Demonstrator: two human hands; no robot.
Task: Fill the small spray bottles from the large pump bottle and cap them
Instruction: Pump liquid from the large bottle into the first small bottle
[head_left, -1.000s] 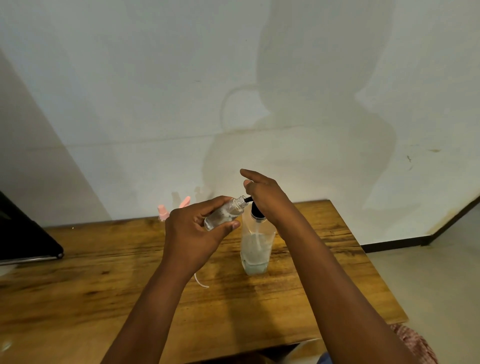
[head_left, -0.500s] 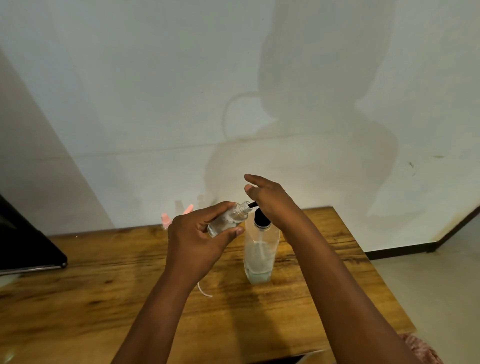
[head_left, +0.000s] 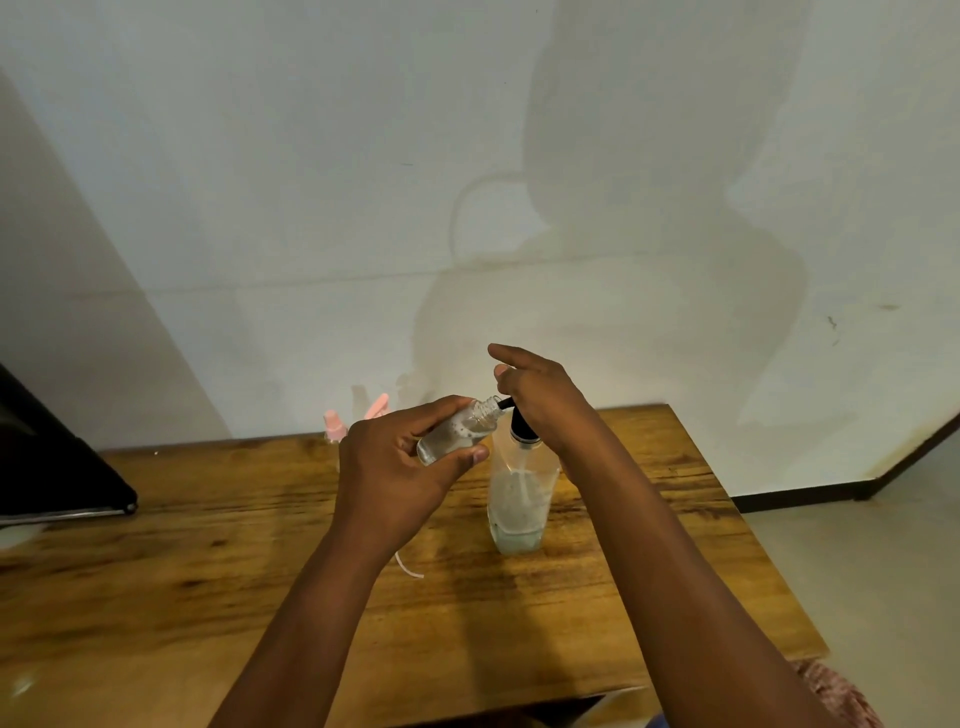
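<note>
My left hand (head_left: 400, 462) grips a small clear spray bottle (head_left: 457, 430), uncapped and tilted, its open neck held against the black nozzle of the large pump bottle (head_left: 519, 499). That large bottle stands upright on the wooden table (head_left: 156, 597), clear-walled with a little pale liquid at the bottom. My right hand (head_left: 540, 395) rests on top of the black pump head (head_left: 519, 428), index finger stretched out straight. The small bottle holds some clear liquid.
Behind my left hand, near the wall, stand pink spray caps or bottles (head_left: 335, 423), partly hidden. A thin white dip tube (head_left: 408, 566) lies on the table below my left wrist. A black object (head_left: 57, 467) sits at the left edge. The table's right edge drops to the floor.
The pump head and my right hand rose from the pressed position. The view tilted slightly, so the table sits lower in frame. The small bottle stays at the nozzle.
</note>
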